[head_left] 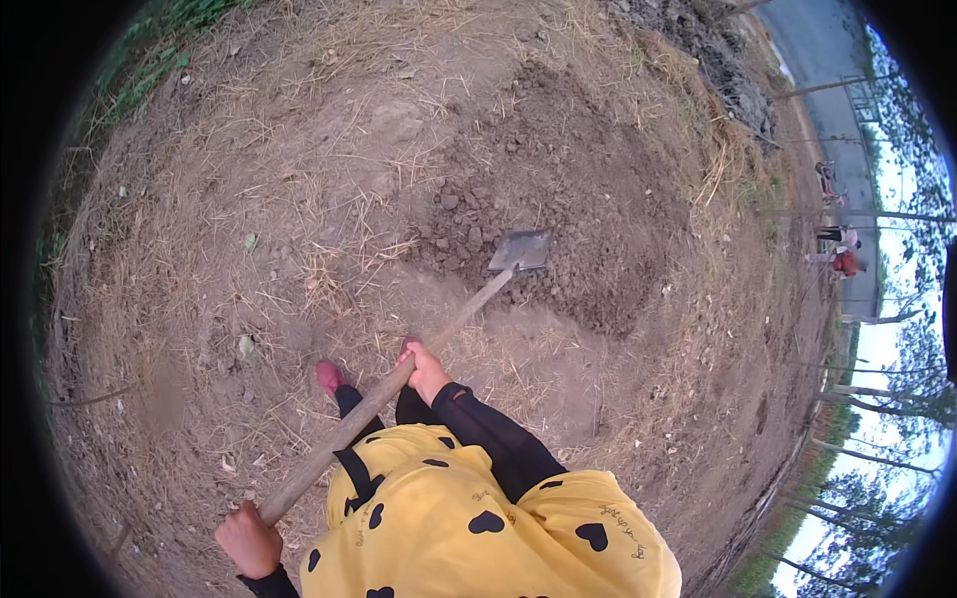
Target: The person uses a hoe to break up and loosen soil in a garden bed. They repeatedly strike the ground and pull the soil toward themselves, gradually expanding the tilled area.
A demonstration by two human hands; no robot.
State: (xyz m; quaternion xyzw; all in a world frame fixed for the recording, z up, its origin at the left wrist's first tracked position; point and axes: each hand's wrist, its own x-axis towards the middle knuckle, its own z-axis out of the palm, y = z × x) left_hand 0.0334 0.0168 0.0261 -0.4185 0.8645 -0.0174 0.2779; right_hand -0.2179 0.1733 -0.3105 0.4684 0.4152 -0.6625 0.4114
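My left hand point(250, 540) is closed around the butt end of a long wooden handle point(329, 447), low on the left. Farther along the shaft, my right hand point(426, 372) grips it in front of my legs. The handle runs away from me to the flat, squarish metal blade point(522, 250) of a spade. That blade rests on a patch of loose, dark, broken soil point(591, 187), with clods point(460, 224) heaped at its left. My red shoes point(329, 377) stand on the ground behind the dug patch; the right one is partly hidden by my hand.
Dry straw point(329, 276) is strewn over the packed earth. Green plants point(149, 75) grow at the far left. Toward the right rim are a red-clad person point(846, 263), another person point(845, 236), a parked two-wheeler point(828, 183), a grey paved strip point(815, 45) and slender trees point(860, 396).
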